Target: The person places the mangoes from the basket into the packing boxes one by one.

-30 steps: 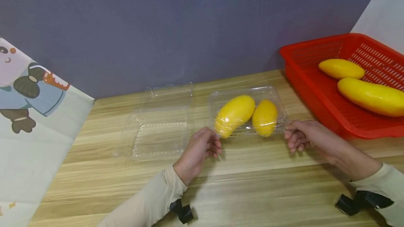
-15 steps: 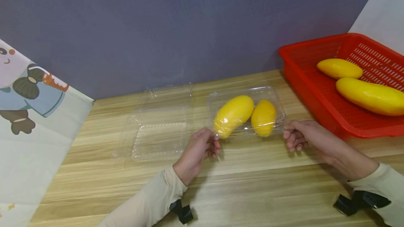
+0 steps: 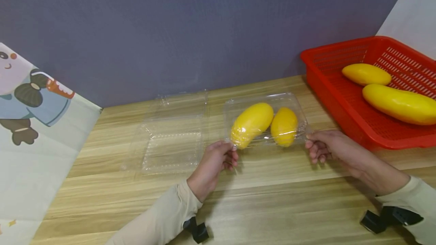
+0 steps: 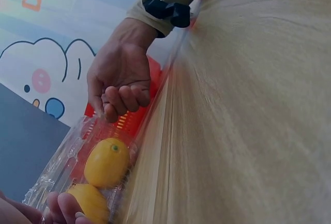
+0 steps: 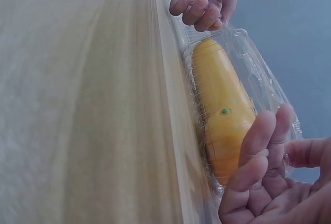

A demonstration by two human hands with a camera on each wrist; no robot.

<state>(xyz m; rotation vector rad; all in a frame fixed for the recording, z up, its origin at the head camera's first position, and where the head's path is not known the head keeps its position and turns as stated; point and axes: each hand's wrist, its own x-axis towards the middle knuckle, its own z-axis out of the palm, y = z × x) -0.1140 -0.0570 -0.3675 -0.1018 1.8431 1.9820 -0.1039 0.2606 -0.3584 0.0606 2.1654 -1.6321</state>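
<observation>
A clear plastic clamshell box (image 3: pixel 235 103) with its lid down stands on the table. Two yellow mangoes lie inside, a larger mango (image 3: pixel 253 121) on the left and a smaller mango (image 3: pixel 284 126) beside it. My left hand (image 3: pixel 215 162) pinches the box's front left corner between thumb and fingers. At the front right corner, my right hand (image 3: pixel 335 148) pinches the rim in the same way. In the right wrist view, the plastic box (image 5: pixel 253 69) spans between both hands. Whether the lid's edge is fully pressed in cannot be told.
Left of the box lies a second clear clamshell (image 3: pixel 173 150), its lid laid back. A red plastic basket (image 3: pixel 340 105) at the right holds a small yellow fruit (image 3: pixel 366 74) and a long yellow fruit (image 3: pixel 400 103). A grey-blue wall (image 3: pixel 190 37) bounds the wooden table (image 3: pixel 265 207).
My left thumb has dipped slightly at the box's corner. Both hands otherwise keep their places on the front corners, and the mangoes lie as before.
</observation>
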